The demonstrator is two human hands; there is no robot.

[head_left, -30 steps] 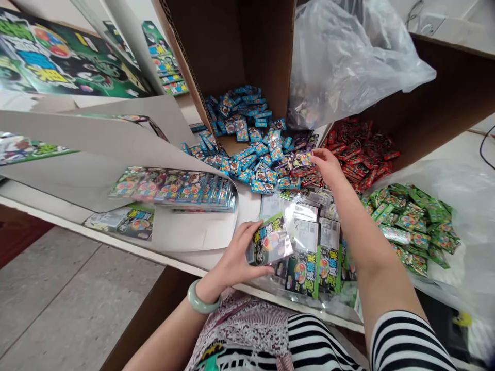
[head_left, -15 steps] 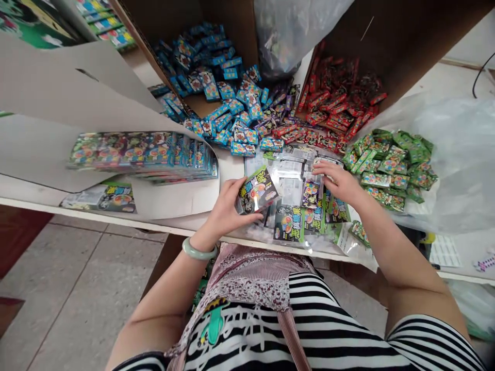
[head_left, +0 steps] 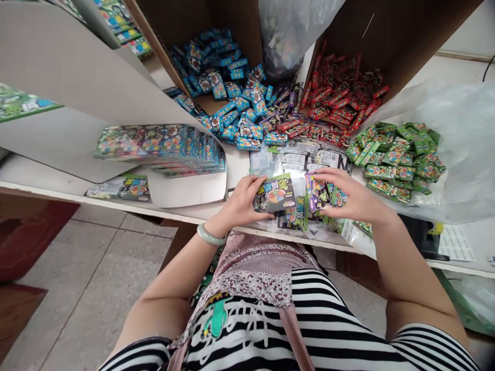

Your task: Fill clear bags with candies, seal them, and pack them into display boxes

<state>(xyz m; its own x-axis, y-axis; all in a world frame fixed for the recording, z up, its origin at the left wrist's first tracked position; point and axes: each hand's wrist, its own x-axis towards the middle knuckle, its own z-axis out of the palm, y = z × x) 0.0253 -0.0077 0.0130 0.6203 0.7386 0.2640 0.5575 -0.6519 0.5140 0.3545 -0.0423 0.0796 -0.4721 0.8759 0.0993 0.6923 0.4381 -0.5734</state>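
My left hand (head_left: 242,202) grips a printed clear pouch (head_left: 275,194) near the table's front edge. My right hand (head_left: 348,195) pinches a small purple candy packet (head_left: 316,188) just to the right of the pouch's open end. Under both hands lies a pile of empty pouches (head_left: 297,164). Beyond them loose packets spread in heaps: blue packets (head_left: 228,87), purple packets (head_left: 278,103), red packets (head_left: 340,98) and green packets (head_left: 398,157).
A row of filled pouches (head_left: 162,147) lies on a grey card sheet (head_left: 69,103) at the left. Two brown cartons (head_left: 406,36) stand open at the back with a clear plastic bag (head_left: 290,31) between them. The white table edge (head_left: 116,203) runs across the front.
My right hand drew back from the purple packets with one packet and brought it beside the pouch. The left hand kept hold of the pouch. The camera tilted down.
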